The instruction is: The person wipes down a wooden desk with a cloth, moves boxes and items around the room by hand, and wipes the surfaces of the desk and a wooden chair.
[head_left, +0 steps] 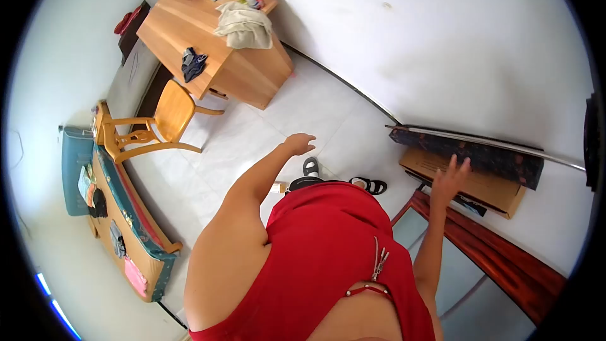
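Cardboard box [495,197] lies along the white wall [492,44], partly covered by a long dark patterned panel [499,163] and near a metal pole [555,158], with the right hand [451,180] in front of it, fingers spread; whether they touch cannot be told. Well apart from it, the left hand [300,144] hangs above the pale floor [233,142], fingers parted, near the sandals [377,186]. Farther out, a wooden chair [173,108] stands beside a tabletop [167,31] bearing a beige cloth [244,25] and dark garment [193,65], near a bed [126,215] with clothes.
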